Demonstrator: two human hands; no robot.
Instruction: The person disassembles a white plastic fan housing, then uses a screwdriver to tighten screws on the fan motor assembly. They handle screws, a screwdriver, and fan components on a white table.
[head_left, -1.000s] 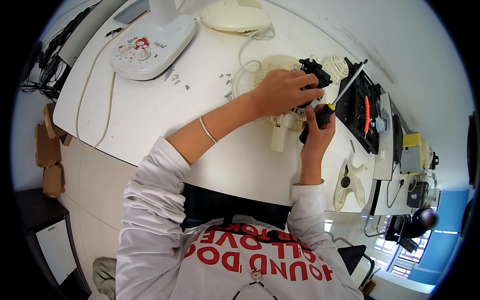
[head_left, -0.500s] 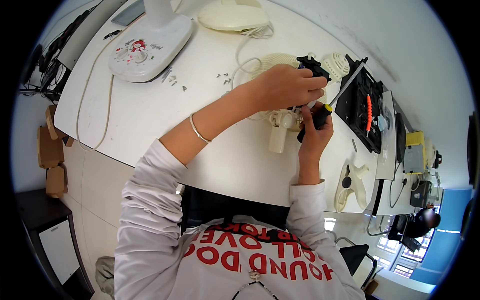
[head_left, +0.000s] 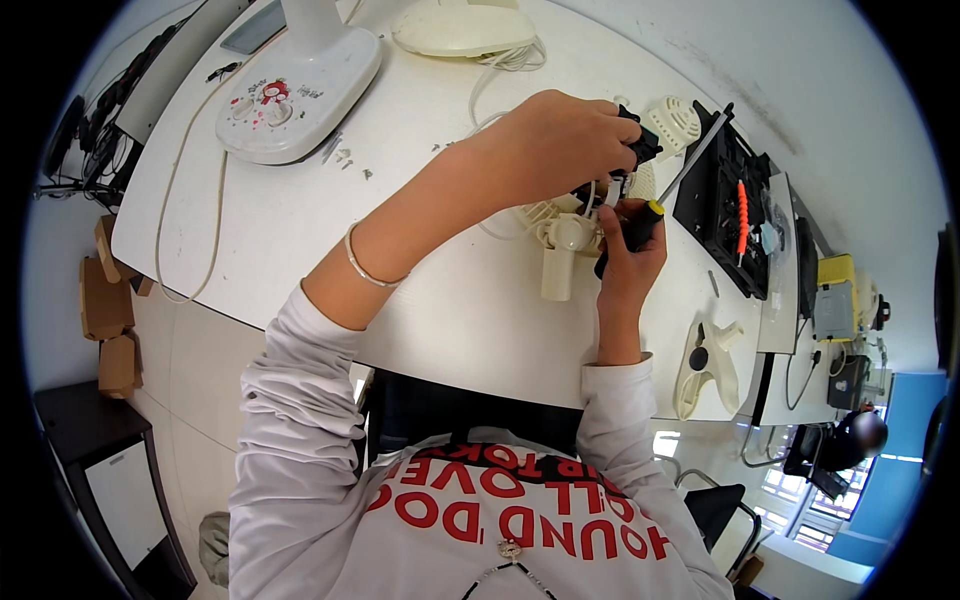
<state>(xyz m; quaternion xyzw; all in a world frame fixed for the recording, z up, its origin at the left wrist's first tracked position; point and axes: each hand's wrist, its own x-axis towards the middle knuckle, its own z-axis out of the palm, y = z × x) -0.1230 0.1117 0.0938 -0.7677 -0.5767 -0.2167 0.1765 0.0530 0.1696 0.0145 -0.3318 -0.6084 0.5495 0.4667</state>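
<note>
My left hand (head_left: 568,140) is closed on a black motor part (head_left: 642,138) at the top of a cream fan assembly, whose neck (head_left: 556,268) points toward me. Just below it, my right hand (head_left: 628,255) grips a screwdriver (head_left: 638,226) with a black and yellow handle, its shaft slanting up to the right. A cream vented cover (head_left: 672,123) lies behind the motor. Part of a cream grille (head_left: 536,212) shows under my left hand. Small screws (head_left: 344,157) lie loose to the left. My left fingertips are partly hidden.
A white fan base (head_left: 290,110) and a cream housing (head_left: 460,25) stand at the back of the white table (head_left: 450,330). A black tool case (head_left: 715,220) lies at right, a cream shell (head_left: 700,375) before it. Boxes (head_left: 105,300) are left; a person (head_left: 860,445) sits far right.
My left hand has risen toward the back of the table, tipping the black part and uncovering more of the assembly beneath. My right hand and screwdriver have shifted only slightly.
</note>
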